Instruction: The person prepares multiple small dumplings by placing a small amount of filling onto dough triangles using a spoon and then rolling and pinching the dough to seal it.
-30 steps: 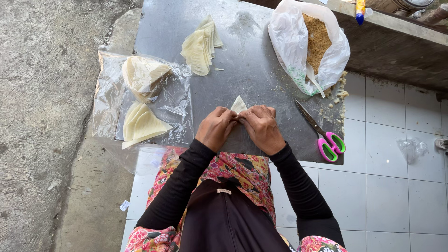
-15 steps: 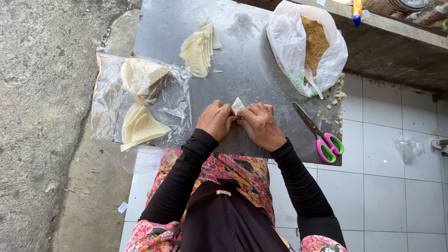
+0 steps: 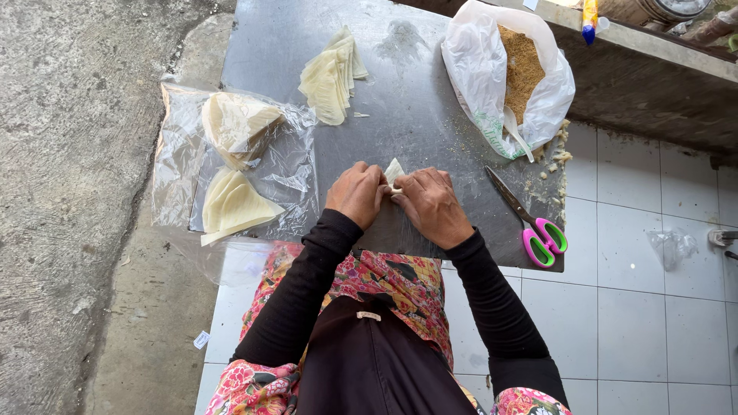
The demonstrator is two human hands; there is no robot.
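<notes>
The left hand (image 3: 356, 194) and the right hand (image 3: 432, 206) are pinching a small pale triangular pastry wrapper (image 3: 393, 170) between their fingertips, both hands clenched on it just above the dull grey metal sheet (image 3: 415, 100) that is serving as the work surface. Beyond the grip a fanned stack of cream pastry triangles (image 3: 330, 73) is lying, and further to the left clear plastic bags of folded wrappers (image 3: 234, 165) are resting. To the right of the grip pink-and-green-handled scissors (image 3: 530, 219) are lying, and beyond them a white plastic bag of brown crumbly filling (image 3: 511, 73) is sitting open.
</notes>
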